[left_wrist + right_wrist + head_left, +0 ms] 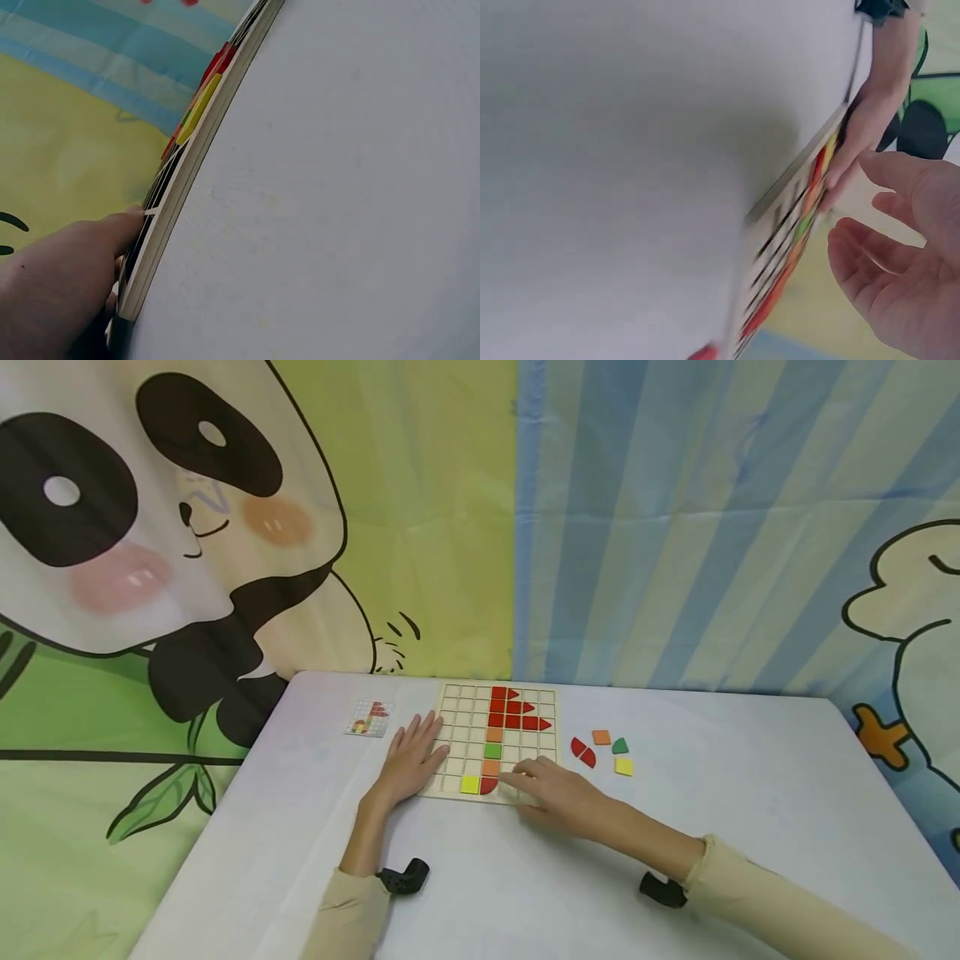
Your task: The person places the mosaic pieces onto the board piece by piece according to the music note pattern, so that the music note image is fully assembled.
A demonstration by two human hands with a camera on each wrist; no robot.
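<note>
- Grid board (467, 718) flat on the worktop (750, 827), centre of the head frame, tiles set in its cells.
- Left hand (408, 762) at the board's left edge, fingers spread and relaxed, not clamped; in the left wrist view the thumb (124, 229) rests on the board's rim.
- Right hand (558, 795) over the board's lower right, fingers loosely bent, thumb apart, nothing seen between them in the right wrist view.
- Red quarter-round tile (488, 786) sits in the bottom row, just left of the right fingertips; contact, can't tell. Yellow square tile (470, 785) next to it, further left.
- Above those, a column of orange and green tiles (492, 750), then red tiles (513, 720) near the top.
- Loose tiles right of the board: red quarter-rounds (583, 752), orange square (602, 737), green piece (620, 746), yellow square (623, 767); beyond the right fingers, upper right of them.
- Pattern card (369, 718) left of the board, beyond the left hand.
- Handling, judged: tiles light, stiff, thin, probably smooth; pinch by opposite edges. Board looks rigid, best steadied at its rim.
</note>
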